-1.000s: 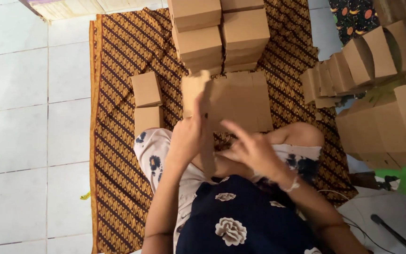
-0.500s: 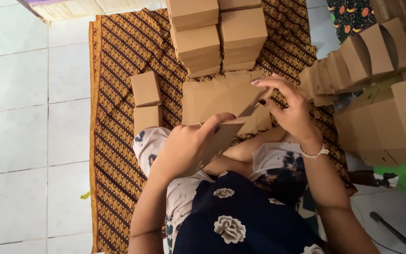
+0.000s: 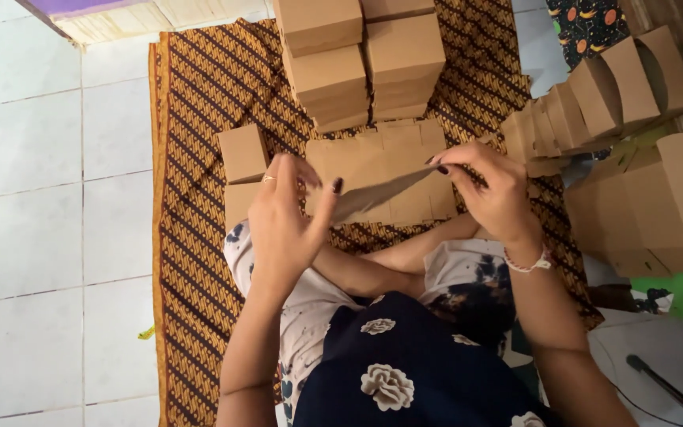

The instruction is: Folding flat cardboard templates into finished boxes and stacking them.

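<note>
Flat cardboard blank [image 3: 377,198] held edge-on between both hands, above the lap, in front of a stack of flat blanks [image 3: 381,162] on the patterned cloth [image 3: 199,95]. Left hand [image 3: 286,213] raised, palm turned inward, fingers half curled, thumb up, pinching the blank's left end. Right hand [image 3: 496,194] fingers bent, closed on the blank's right end, wrist with a bracelet [image 3: 527,265]. Both forearms lifted off the knees. Half a second ago the left hand was lower and nearer the body, the blank tilted; now it sits higher and more level, right hand shifted further right. Two small folded boxes [image 3: 243,154] left, stacked boxes [image 3: 361,59] far, open boxes [image 3: 594,111] right, white floor tiles [image 3: 49,237] further left.
</note>
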